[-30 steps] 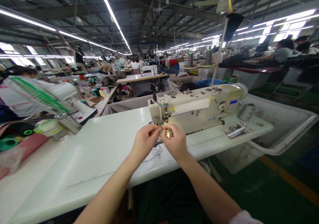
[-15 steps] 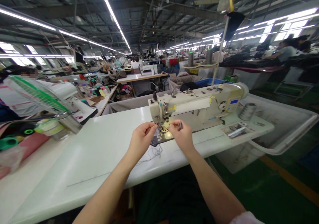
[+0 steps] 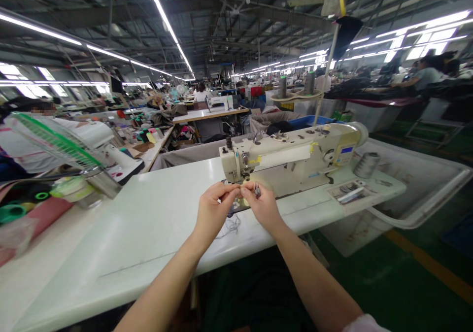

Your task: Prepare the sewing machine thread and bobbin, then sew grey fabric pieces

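A cream sewing machine (image 3: 295, 157) stands on a white table (image 3: 148, 223). Both my hands are raised just in front of its needle end. My left hand (image 3: 214, 209) is closed in a pinch, fingertips meeting those of my right hand (image 3: 260, 201). My right hand is also pinched and holds a small dark metal piece (image 3: 257, 190) that I cannot name. Thin loose thread (image 3: 231, 226) trails on the table below my hands. A small dark fabric piece (image 3: 232, 208) lies by the needle plate, partly hidden by my hands.
A grey thread cone (image 3: 365, 164) stands right of the machine, beside a flat tray with small tools (image 3: 349, 193). A green-bladed fan (image 3: 62, 147) and tape rolls (image 3: 15, 211) sit at the left. A large white bin (image 3: 417, 189) lies to the right. Other people work at tables beyond.
My hands drew apart half a second ago, the right one moving right; now they have come together again, fingertips touching in front of the needle.
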